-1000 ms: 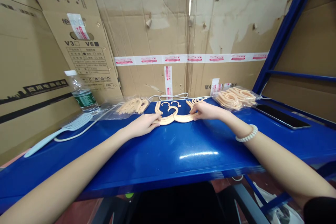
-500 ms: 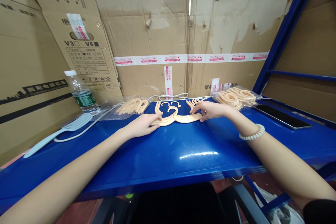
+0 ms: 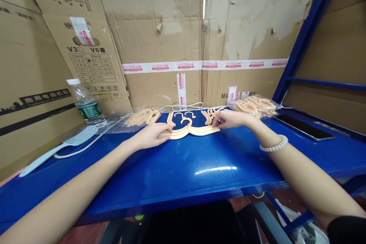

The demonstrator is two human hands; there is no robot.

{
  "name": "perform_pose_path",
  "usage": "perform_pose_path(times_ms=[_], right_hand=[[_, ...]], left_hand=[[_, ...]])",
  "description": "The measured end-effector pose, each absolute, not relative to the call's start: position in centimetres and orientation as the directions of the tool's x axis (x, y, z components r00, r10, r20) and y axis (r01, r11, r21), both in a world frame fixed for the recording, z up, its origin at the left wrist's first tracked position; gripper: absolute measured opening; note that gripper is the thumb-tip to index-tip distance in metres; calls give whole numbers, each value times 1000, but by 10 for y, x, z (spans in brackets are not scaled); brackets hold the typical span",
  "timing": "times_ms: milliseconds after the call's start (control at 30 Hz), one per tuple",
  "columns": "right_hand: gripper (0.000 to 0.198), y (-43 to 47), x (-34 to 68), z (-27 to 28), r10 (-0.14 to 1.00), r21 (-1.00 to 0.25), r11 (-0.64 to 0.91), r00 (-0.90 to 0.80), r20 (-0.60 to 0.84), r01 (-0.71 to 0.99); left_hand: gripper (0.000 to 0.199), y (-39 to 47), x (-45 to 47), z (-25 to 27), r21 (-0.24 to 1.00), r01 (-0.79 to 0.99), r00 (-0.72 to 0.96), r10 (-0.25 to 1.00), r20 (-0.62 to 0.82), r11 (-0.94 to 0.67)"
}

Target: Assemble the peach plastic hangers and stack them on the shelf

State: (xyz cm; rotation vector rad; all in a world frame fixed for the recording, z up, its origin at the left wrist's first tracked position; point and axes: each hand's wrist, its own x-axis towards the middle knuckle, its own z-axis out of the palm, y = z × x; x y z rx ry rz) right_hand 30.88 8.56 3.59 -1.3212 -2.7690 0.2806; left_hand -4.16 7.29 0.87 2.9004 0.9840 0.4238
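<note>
A beige plastic clothes hanger (image 3: 197,131) lies on the blue tabletop with its hook towards the back. My left hand (image 3: 153,135) is closed round the end of its left arm, thumb in front. At the right arm, my right hand (image 3: 225,119) bends its fingertips against the upper edge, and the arm's tip shows below them. Behind the hanger lie two loose hooks (image 3: 189,114), a few curved arm pieces (image 3: 170,119) on the left and a row of more pieces (image 3: 206,117) on the right, partly hidden by my right hand.
Bags of beige hanger parts lie at the back left (image 3: 143,117) and back right (image 3: 253,106). A phone (image 3: 303,126) rests on the right. On the left are a hairbrush (image 3: 77,137), a white cable (image 3: 68,156) and a water bottle (image 3: 88,108). Cardboard (image 3: 160,45) walls the back.
The view has shifted slightly. My right fingers have drawn a little closer together and sit higher on the hanger's right arm, so more of its tip shows. My left hand keeps its hold.
</note>
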Motion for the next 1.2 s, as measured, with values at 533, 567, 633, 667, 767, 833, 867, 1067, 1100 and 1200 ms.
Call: perform_pose_path(times_ms=[533, 567, 633, 667, 767, 833, 867, 1067, 1100, 1200], right_hand=[[28, 77, 305, 43, 798, -188, 589, -603, -22, 786], [28, 77, 305, 43, 799, -190, 586, -601, -25, 788], [29, 77, 305, 43, 803, -183, 581, -596, -32, 793], [29, 77, 305, 43, 805, -179, 579, -593, -32, 796], [29, 78, 306, 42, 806, -174, 579, -591, -24, 797], [29, 79, 306, 41, 805, -175, 582, -593, -15, 794], [29, 79, 306, 41, 804, -173, 584, -595, -10, 793], [29, 83, 308, 39, 788, -175, 606, -616, 0, 776], [29, 83, 308, 39, 784, -178, 611, -621, 0, 771], [27, 84, 309, 38, 776, -180, 622, -631, 8, 762]], left_hand=[[21, 76, -48, 20, 147, 580, 765, 598, 240, -801], [21, 75, -48, 21, 147, 585, 761, 603, 239, -797], [20, 75, -49, 23, 149, 599, 750, 617, 239, -787], [20, 75, -49, 23, 151, 606, 744, 624, 240, -781], [20, 77, -52, 24, 150, 618, 733, 635, 245, -771], [21, 78, -54, 24, 141, 621, 732, 635, 247, -771], [21, 79, -54, 23, 135, 623, 732, 635, 248, -771], [22, 78, -54, 25, 114, 642, 719, 647, 253, -758], [22, 77, -54, 25, 111, 645, 717, 650, 253, -756], [22, 77, -55, 26, 104, 649, 715, 652, 253, -753]])
